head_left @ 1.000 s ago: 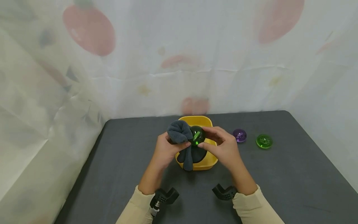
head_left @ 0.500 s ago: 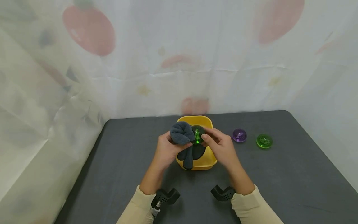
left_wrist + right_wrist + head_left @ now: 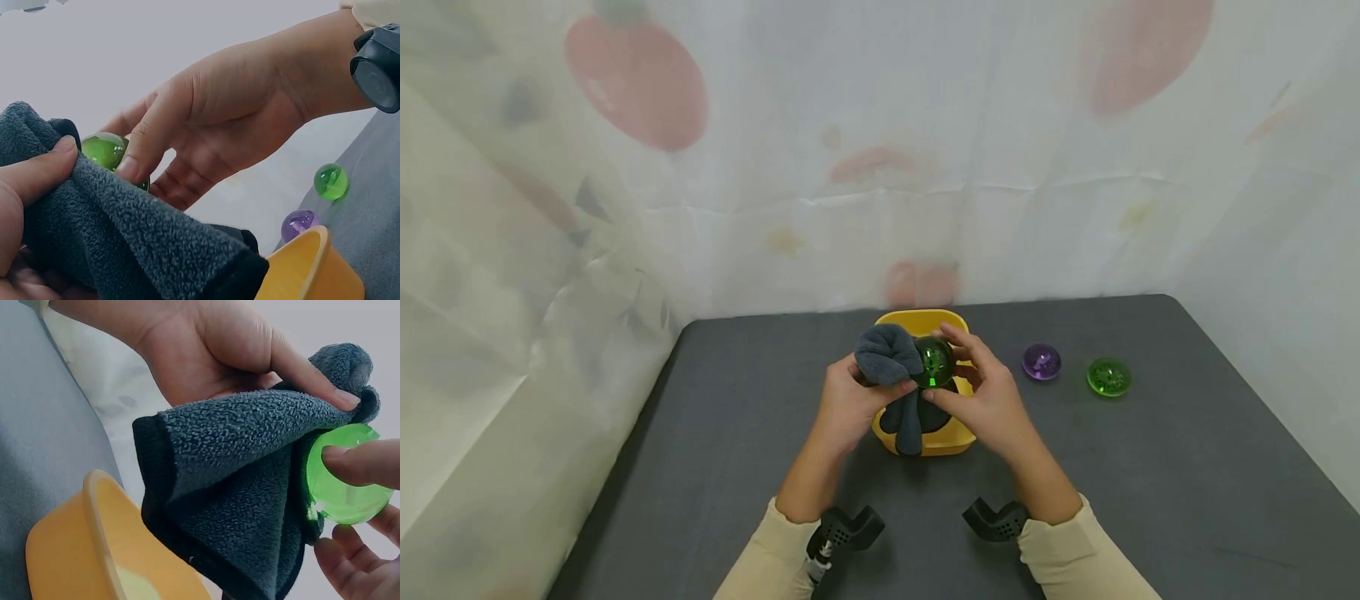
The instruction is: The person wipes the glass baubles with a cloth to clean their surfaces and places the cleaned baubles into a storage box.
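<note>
Above a yellow bowl (image 3: 958,439) my two hands work on a green glass piece (image 3: 934,363). My left hand (image 3: 852,402) grips a dark grey cloth (image 3: 887,357) and presses it against the green piece (image 3: 347,481). My right hand (image 3: 981,392) pinches the green piece (image 3: 103,150) between thumb and fingers. The cloth (image 3: 119,237) hangs down into the bowl (image 3: 306,265). The cloth (image 3: 231,487) covers part of the piece in the right wrist view, with the bowl (image 3: 75,550) below.
A purple glass piece (image 3: 1041,362) and another green glass piece (image 3: 1108,377) lie on the dark grey table (image 3: 1150,483) to the right of the bowl. A pale patterned curtain (image 3: 625,167) closes off the back and both sides.
My right hand's fingers have shifted round the green piece, turning it against the cloth. The left hand keeps its grip on the cloth.
</note>
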